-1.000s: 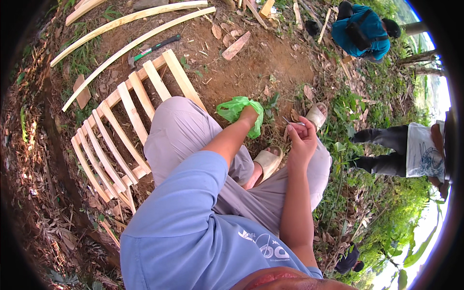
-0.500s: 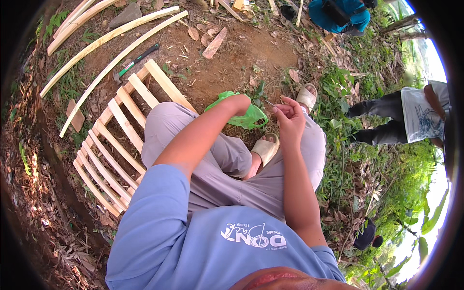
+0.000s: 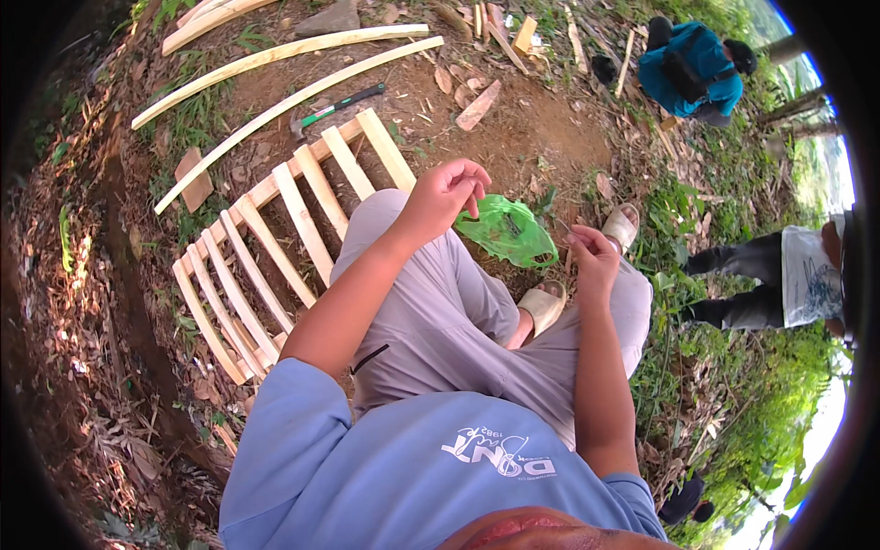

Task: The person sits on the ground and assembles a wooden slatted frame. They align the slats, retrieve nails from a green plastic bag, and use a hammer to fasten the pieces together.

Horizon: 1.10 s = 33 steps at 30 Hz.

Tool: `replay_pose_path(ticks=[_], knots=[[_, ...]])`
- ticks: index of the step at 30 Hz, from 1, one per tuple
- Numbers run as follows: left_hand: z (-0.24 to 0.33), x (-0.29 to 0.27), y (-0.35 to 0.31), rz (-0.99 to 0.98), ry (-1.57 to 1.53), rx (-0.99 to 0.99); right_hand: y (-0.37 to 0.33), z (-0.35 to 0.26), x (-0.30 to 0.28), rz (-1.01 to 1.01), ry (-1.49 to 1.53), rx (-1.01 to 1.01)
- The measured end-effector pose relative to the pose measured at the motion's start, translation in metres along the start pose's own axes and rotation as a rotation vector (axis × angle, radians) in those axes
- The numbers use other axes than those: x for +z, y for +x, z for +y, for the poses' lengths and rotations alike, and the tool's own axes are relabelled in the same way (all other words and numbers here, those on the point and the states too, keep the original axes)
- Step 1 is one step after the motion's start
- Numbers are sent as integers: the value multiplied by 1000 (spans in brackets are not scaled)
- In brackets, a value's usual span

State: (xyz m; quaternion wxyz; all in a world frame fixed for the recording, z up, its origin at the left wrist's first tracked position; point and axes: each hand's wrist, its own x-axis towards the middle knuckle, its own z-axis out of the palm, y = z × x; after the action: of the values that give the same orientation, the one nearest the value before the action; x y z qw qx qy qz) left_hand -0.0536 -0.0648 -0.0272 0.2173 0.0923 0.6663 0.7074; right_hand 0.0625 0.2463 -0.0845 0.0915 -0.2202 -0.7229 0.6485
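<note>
Both hands have drawn apart since half a second ago: the left hand has lifted off the green plastic bag and hangs above the knee, fingers loosely curled, whether on something small I cannot tell, while the right hand pinches a thin dark sliver, perhaps a nail, between thumb and fingertips. The bag lies on bare dirt between the sandals, so picking from it looks done. A slatted wooden frame lies left of the legs, a green-handled hammer well beyond it, and two other people are off to the right.
</note>
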Motion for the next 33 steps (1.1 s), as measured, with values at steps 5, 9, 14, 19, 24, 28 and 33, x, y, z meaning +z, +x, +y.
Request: replay_pose_path(ticks=[5,9,14,19,24,28,33], knots=[[-27,-101,-44,546,88,117,-4,-4,3,-17,-46,17],[-84,-193,-50,853,302,83,-3,-9,14,-67,-114,46],[-106,-247,-12,803,1080,122,8,-16,42,-165,-153,65],[-125,-275,19,720,1356,254,27,-15,81,-296,-262,12],[-127,-278,18,650,1199,129,56,-26,163,-436,-417,-141],[-133,-279,25,663,1227,195,76,-48,260,-536,-547,-242],[-132,-282,26,635,1231,149,104,-39,379,-684,-394,-461]])
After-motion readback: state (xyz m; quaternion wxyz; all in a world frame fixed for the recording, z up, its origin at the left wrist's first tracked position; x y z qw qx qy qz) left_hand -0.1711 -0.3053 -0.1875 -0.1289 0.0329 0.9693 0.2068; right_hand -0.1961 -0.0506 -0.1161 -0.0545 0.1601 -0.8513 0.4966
